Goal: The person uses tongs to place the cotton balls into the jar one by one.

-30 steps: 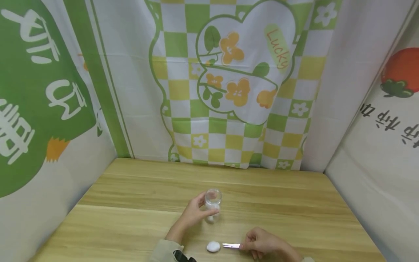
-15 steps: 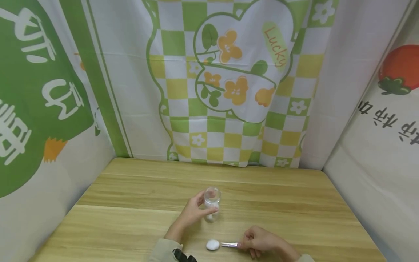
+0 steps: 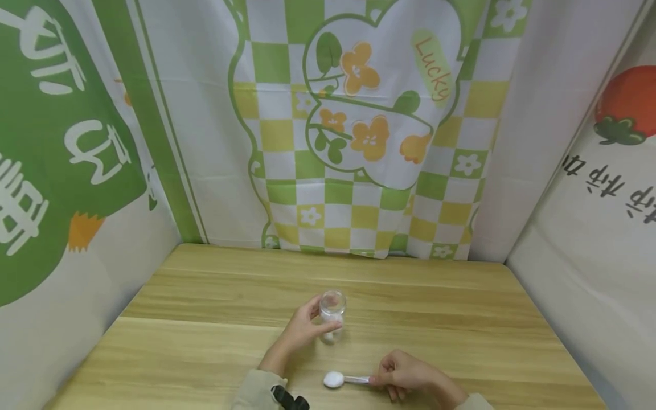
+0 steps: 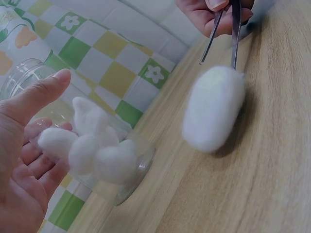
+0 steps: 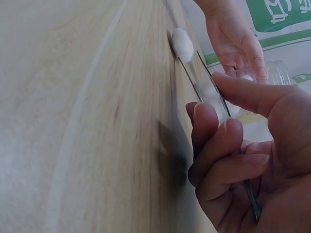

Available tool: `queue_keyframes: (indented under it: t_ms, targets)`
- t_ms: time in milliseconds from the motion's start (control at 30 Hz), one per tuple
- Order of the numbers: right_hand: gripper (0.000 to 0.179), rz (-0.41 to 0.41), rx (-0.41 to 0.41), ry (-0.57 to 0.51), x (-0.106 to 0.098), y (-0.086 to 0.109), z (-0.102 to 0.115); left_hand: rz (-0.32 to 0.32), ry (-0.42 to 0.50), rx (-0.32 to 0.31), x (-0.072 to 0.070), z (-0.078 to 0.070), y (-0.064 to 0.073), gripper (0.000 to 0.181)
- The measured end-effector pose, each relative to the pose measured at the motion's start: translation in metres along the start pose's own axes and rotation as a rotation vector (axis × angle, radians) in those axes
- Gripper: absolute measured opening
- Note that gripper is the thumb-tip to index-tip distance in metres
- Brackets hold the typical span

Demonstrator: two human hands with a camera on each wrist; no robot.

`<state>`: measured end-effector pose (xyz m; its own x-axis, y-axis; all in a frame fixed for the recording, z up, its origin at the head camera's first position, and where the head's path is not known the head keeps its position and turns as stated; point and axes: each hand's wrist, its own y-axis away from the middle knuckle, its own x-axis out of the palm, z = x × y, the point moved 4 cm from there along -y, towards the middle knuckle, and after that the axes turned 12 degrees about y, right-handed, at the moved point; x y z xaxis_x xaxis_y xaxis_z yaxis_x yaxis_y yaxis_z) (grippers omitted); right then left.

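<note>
My left hand (image 3: 301, 331) holds an upright clear glass jar (image 3: 333, 303) round its side, thumb in front. Several white cotton balls (image 4: 104, 160) lie in the jar's lower part. A single cotton ball (image 3: 333, 380) rests on the wooden table, nearer to me than the jar. My right hand (image 3: 407, 373) pinches metal tweezers (image 3: 357, 380) between thumb and fingers. In the left wrist view the tweezers' legs stand apart, one tip right at the end of the loose cotton ball and the other off to its side.
The wooden table (image 3: 215, 290) reaches back to a green and yellow checked cloth (image 3: 338, 216). Printed cloth walls (image 3: 128, 256) flank the table on both sides. A black wrist strap (image 3: 284, 397) sits at my left sleeve.
My right hand has shifted slightly, and the tweezers have come right up to the loose cotton ball; a small gap showed before. My left hand and the jar stay nearly still.
</note>
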<state>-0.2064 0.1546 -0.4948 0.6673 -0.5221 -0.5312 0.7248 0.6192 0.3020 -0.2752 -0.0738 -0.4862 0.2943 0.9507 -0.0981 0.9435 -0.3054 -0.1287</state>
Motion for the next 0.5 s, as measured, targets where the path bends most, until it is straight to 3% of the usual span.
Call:
queue_keyframes:
  t_ms: [500]
  targets:
    - [0.047,0.027,-0.011,-0.009,0.0011,-0.0006,0.0017,0.008,-0.009,0.012,-0.0003,-0.0002,0.0009,0.074]
